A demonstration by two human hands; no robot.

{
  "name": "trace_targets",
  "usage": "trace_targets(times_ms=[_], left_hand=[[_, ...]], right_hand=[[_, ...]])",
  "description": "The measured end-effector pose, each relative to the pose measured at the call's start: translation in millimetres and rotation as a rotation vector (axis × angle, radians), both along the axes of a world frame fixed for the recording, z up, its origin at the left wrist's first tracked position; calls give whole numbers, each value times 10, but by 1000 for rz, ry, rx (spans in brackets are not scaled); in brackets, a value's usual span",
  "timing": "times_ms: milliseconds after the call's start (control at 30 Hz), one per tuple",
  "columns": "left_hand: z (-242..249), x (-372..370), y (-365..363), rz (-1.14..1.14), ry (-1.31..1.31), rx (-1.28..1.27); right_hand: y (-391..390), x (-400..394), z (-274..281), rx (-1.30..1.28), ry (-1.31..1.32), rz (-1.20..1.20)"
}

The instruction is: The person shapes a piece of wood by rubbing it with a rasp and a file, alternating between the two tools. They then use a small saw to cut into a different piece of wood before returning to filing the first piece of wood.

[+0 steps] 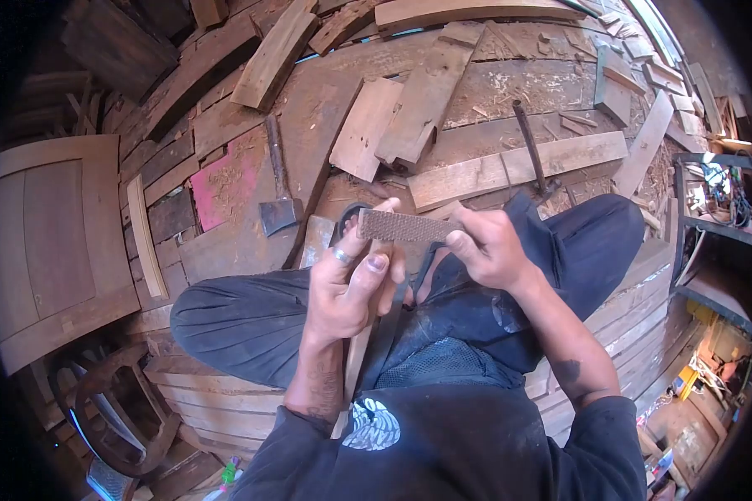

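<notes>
A flat rasp (pixel 405 225) with a rough, toothed face lies crosswise in front of the body. My right hand (pixel 489 248) is closed on its right end. Below the rasp, my left hand (pixel 347 288) wraps round a narrow wooden strip (pixel 357 359) that runs down toward the shirt; a ring shows on one finger. The fingertips of my left hand are close to the rasp's left end, and whether they touch it I cannot tell. The rasp hides the strip's upper part.
A hatchet (pixel 280 209) lies at the left front, and a hammer (pixel 533 150) rests by a long board (pixel 518 167). Wood blocks (pixel 368 129) and shavings cover the plank floor. A panelled door (pixel 63 242) stands left, a metal shelf (pixel 714 225) right.
</notes>
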State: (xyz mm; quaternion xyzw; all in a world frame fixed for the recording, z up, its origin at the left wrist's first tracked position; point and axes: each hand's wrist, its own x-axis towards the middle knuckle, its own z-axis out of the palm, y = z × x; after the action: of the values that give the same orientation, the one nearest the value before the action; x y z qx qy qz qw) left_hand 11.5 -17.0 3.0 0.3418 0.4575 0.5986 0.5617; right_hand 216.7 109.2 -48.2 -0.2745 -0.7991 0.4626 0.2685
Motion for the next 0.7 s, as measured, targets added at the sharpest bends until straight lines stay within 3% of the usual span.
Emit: trace_targets(times_ms=[133, 200, 300, 367, 500, 567, 700], left_hand=[[88, 169, -12, -92, 93, -47], [151, 152, -42, -61, 18, -58], [244, 117, 40, 46, -102, -213], [87, 242, 28, -68, 27, -139], [119, 82, -64, -97, -178, -115], [91, 99, -12, -73, -179, -152], [161, 178, -109, -84, -230, -149]], right_hand=[[-77, -123, 111, 3, 83, -21], [-45, -125, 52, 70, 120, -13], [-125, -11, -34, -5, -36, -77], [-144, -33, 48, 28, 10, -45], [-108, 5, 121, 55, 6, 4], [-120, 87, -55, 6, -18, -29], [-149, -96, 207, -36, 78, -2]])
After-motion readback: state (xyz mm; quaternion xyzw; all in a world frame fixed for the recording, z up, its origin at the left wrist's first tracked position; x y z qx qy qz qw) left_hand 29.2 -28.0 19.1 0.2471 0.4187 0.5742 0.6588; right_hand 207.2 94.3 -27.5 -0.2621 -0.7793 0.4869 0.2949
